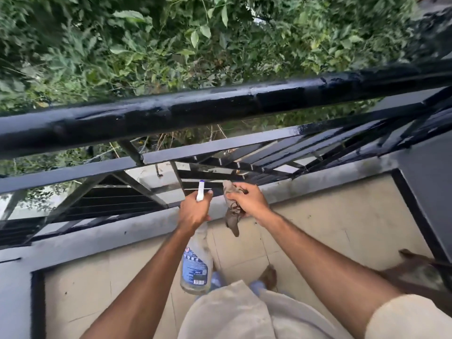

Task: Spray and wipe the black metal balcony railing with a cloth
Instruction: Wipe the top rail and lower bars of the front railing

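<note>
Both hands are out in front, side by side and close together, low against the bars. The left hand (193,211) grips the spray bottle (195,263) round its neck, and the bottle's long axis runs straight away from the body: clear base and blue label hang back toward the person, and the white nozzle (200,190) pokes out past the knuckles toward the bars. The right hand (249,201) clutches a bunched grey-brown cloth (232,222), one end sticking up beyond the fingers and a tail dangling below the fist. Beyond both hands, the black railing (220,108) stretches left to right, climbing to the right in the view, its thick top rail glossy. Thinner bars sit just ahead of the fingertips. Under the forearms there are pale floor tiles (305,228), and past the rail, green leaves (146,45).
</note>
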`<action>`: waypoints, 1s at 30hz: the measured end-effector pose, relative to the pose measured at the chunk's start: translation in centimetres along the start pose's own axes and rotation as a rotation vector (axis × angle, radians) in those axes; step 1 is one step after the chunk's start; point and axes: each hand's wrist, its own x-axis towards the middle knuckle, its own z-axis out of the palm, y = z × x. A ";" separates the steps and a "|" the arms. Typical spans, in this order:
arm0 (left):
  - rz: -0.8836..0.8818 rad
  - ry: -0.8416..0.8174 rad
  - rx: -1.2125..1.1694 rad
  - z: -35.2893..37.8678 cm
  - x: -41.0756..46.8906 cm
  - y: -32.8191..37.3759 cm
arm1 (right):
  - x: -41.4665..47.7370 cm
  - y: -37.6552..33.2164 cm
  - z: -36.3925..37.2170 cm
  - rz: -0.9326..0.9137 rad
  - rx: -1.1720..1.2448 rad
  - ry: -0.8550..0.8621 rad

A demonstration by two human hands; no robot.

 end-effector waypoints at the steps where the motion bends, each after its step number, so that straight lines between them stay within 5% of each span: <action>1: -0.003 -0.008 -0.016 0.1 0.2 0.0 | -0.1 0.2 -0.1 0.004 -0.001 0.008; 30: -0.082 -0.270 -0.057 10.8 6.5 -0.3 | 3.1 8.2 -3.7 0.106 0.050 0.061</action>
